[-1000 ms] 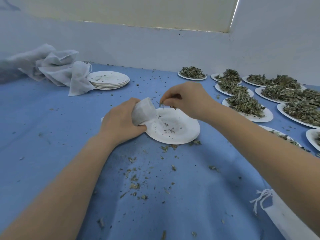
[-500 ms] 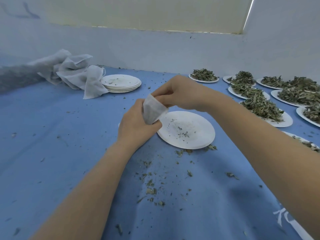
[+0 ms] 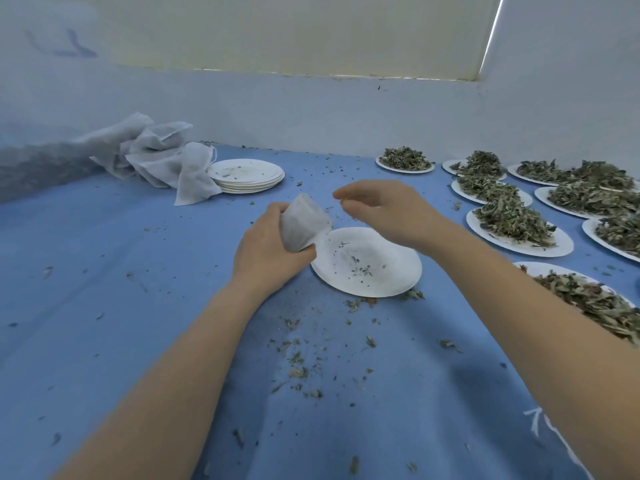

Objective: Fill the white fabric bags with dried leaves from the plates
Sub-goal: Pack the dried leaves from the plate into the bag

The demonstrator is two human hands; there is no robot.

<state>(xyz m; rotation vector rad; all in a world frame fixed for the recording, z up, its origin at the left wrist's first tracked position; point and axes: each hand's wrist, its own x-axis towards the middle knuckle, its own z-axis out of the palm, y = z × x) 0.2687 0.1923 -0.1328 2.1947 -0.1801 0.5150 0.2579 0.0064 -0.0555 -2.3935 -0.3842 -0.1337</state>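
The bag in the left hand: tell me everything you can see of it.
The bag is small, white, of thin gauzy fabric, with a dark fill showing faintly through. It looks plump and partly full. The left hand grips it round its lower part and holds it tilted, top end up and away, above the near-empty plate's left rim. The right hand hovers just right of its top, apart from it. Whether its mouth is open cannot be told.

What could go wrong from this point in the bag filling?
1. The right hand hangs beside the white bag, not over its mouth, so any bits it drops may miss and join the crumbs on the blue cloth.
2. The left hand holds the bag tilted over the nearly empty plate; leaves could spill out.
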